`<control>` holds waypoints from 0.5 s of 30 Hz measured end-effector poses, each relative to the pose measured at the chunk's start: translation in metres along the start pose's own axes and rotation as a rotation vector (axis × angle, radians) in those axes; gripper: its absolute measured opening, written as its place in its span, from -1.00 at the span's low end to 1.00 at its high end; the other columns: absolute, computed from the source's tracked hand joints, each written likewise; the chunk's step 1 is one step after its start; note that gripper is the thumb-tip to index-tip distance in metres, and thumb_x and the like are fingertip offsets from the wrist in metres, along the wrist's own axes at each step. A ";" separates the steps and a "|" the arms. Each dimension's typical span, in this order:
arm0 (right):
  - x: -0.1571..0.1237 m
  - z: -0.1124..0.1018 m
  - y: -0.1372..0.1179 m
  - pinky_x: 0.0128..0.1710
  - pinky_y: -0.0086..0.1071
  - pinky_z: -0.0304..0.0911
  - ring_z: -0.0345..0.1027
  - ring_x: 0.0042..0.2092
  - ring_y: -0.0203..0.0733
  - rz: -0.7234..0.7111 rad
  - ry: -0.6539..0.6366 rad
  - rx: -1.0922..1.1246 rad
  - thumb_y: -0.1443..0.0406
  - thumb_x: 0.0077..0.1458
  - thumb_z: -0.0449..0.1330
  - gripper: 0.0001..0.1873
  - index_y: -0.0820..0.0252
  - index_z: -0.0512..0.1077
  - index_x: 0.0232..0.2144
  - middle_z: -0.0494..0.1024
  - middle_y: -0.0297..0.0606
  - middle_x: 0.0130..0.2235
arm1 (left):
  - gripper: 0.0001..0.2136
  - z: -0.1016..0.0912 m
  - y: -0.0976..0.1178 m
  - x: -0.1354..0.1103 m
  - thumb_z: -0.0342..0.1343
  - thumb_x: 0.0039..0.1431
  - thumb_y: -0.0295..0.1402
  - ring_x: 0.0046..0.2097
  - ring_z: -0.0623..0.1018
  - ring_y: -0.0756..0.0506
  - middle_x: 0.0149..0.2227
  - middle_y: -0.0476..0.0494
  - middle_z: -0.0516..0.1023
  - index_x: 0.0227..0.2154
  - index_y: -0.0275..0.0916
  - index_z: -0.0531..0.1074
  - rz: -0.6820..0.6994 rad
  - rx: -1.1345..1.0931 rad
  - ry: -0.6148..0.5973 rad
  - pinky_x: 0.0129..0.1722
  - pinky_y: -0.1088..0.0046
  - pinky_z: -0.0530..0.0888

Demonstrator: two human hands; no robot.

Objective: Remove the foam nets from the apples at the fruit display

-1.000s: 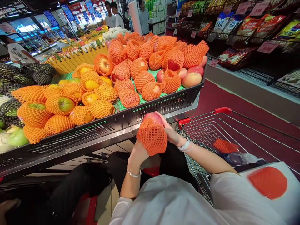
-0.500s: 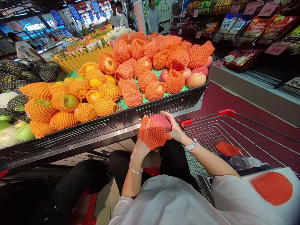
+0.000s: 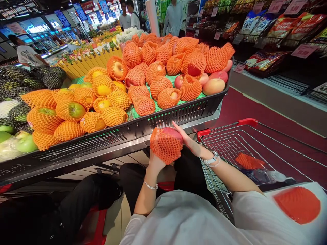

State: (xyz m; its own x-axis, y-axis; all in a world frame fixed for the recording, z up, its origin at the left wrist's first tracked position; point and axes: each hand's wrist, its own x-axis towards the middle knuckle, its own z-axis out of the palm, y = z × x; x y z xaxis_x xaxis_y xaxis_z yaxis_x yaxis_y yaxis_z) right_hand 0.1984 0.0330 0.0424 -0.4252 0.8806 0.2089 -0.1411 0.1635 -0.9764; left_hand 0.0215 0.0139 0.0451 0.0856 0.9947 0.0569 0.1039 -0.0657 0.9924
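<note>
In front of the bin I have a large red apple point(image 3: 173, 132), mostly covered by an orange foam net sleeve point(image 3: 166, 148). My left hand point(image 3: 157, 162) holds the netted fruit from below and the left; its fingers are largely hidden behind the net. Against the bare right side of the apple lies my right hand point(image 3: 187, 141), fingers stretched out straight and pointing up past the fruit. Just beyond, a black slatted bin point(image 3: 176, 117) holds more red apples in orange nets point(image 3: 160, 87), with a few bare apples point(image 3: 214, 86) at its right end.
Orange-netted yellowish fruit point(image 3: 71, 110) fills the bin's left part. A wire shopping cart point(image 3: 219, 136) stands at my right, with an orange net point(image 3: 249, 161) and a bottle point(image 3: 273, 176) inside. Snack shelves point(image 3: 278, 75) line the right. Someone's dark-trousered leg point(image 3: 84, 194) is at my left.
The net now covers more of the apple. My right hand's fingers have straightened along the fruit's side, and the apple has shifted slightly left. A person in the background has come closer.
</note>
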 end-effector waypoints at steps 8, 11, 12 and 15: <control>0.007 0.011 0.014 0.27 -0.06 0.00 0.18 0.20 0.08 0.037 0.146 -0.018 -0.05 -0.06 0.30 -0.22 0.12 0.24 0.14 0.33 -0.12 0.16 | -0.56 -0.005 -0.003 0.001 0.29 -0.03 -0.32 0.22 0.33 -0.29 0.00 -0.16 0.49 -0.02 -0.10 0.44 0.037 0.024 -0.093 0.23 0.16 0.28; 0.010 0.011 0.021 0.25 -0.08 0.03 0.20 0.19 0.07 0.092 0.187 0.123 -0.04 -0.08 0.29 -0.29 0.09 0.30 0.08 0.37 -0.17 0.14 | -0.61 -0.017 -0.005 0.003 0.24 -0.03 -0.40 0.16 0.40 -0.28 -0.03 -0.17 0.52 -0.07 -0.13 0.48 0.028 0.007 -0.146 0.21 0.13 0.29; 0.011 0.011 0.023 0.25 -0.08 0.03 0.20 0.20 0.07 0.116 0.196 0.161 -0.03 -0.09 0.29 -0.31 0.08 0.31 0.07 0.37 -0.17 0.14 | -0.68 -0.022 -0.007 0.005 0.20 -0.01 -0.40 0.11 0.43 -0.28 -0.08 -0.18 0.54 -0.13 -0.16 0.52 0.017 -0.005 -0.170 0.21 0.10 0.28; 0.013 0.011 0.028 0.26 -0.08 0.01 0.19 0.21 0.06 0.148 0.209 0.213 0.00 -0.10 0.29 -0.35 0.07 0.33 0.04 0.37 -0.19 0.15 | -0.86 -0.031 -0.018 0.009 0.10 0.03 -0.37 0.01 0.48 -0.29 -0.29 -0.18 0.58 -0.40 -0.24 0.55 -0.035 -0.060 -0.149 0.20 0.04 0.27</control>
State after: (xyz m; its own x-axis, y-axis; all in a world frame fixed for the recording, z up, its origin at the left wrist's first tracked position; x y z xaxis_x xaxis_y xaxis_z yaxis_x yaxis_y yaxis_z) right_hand 0.1793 0.0437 0.0185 -0.2657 0.9636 0.0284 -0.2843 -0.0502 -0.9574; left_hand -0.0104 0.0268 0.0307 0.2296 0.9732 0.0100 0.0503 -0.0221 0.9985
